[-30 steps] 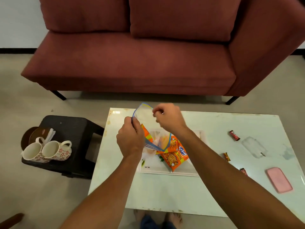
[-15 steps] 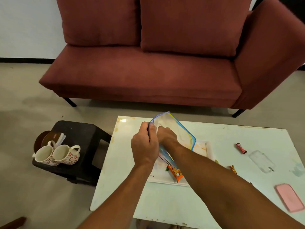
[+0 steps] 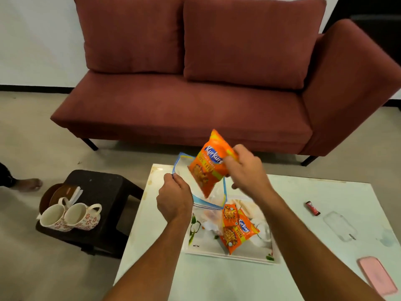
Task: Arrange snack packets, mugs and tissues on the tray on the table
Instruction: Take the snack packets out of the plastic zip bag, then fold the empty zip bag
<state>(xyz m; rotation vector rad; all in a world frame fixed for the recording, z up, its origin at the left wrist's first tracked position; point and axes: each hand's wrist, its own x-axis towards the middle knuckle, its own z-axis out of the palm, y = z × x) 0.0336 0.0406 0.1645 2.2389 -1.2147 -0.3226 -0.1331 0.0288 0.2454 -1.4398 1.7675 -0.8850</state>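
My right hand point(image 3: 247, 170) grips an orange snack packet point(image 3: 209, 164) by one end and holds it in the air above the mouth of a clear zip bag point(image 3: 208, 195). My left hand point(image 3: 174, 198) pinches the bag's blue rim and keeps it up over the white floral tray point(image 3: 230, 254) on the white table point(image 3: 217, 276). More orange snack packets point(image 3: 235, 230) lie in the lower part of the bag, on the tray. Two floral mugs point(image 3: 71, 217) and folded tissues point(image 3: 77, 193) stand on the black stool point(image 3: 102, 187) at left.
A red sofa point(image 3: 195, 101) stands behind the table. To the right on the table lie a small red wrapper point(image 3: 312, 208), a clear phone case point(image 3: 339, 225) and a pink phone case point(image 3: 377, 275). A person's foot point(image 3: 28, 184) shows at far left.
My right hand went into the zip bag and has come out and up with one orange snack packet. My left hand still holds the bag's rim.
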